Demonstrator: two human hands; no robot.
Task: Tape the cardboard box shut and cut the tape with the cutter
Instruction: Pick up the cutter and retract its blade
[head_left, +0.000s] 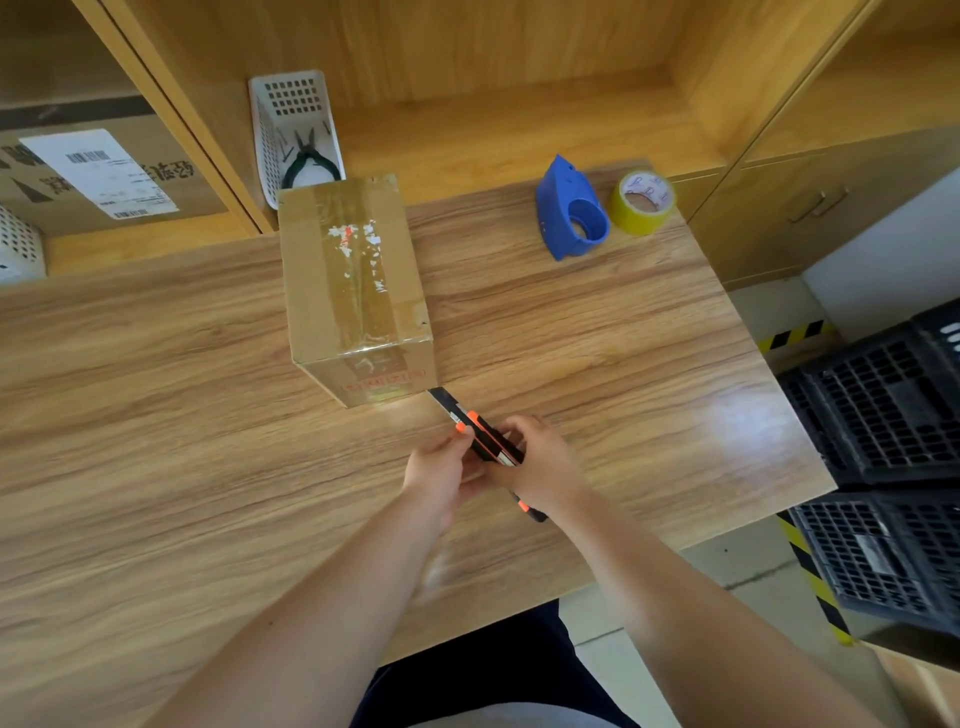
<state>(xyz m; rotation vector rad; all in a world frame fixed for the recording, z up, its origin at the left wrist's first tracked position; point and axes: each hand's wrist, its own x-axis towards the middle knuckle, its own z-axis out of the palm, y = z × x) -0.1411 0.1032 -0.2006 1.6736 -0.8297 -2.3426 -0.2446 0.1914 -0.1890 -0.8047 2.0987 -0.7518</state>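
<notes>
A closed cardboard box (353, 280) stands on the wooden table (156, 415), with clear tape along its top seam and down its near face. Just in front of its near right corner, both hands hold a black and orange cutter (480, 436). My right hand (535, 467) grips the handle, whose end sticks out below the palm. My left hand (441, 470) pinches the cutter's orange slider with its fingertips. The cutter's tip points at the box's lower corner. A blue tape dispenser (574, 213) and a yellow tape roll (641, 202) sit at the table's far right.
A white plastic basket (270, 140) with black pliers (309, 161) leans behind the box. Wooden shelving rises at the back, with a labelled carton (98, 171) on the left shelf. Black plastic crates (883, 457) are stacked on the floor to the right of the table.
</notes>
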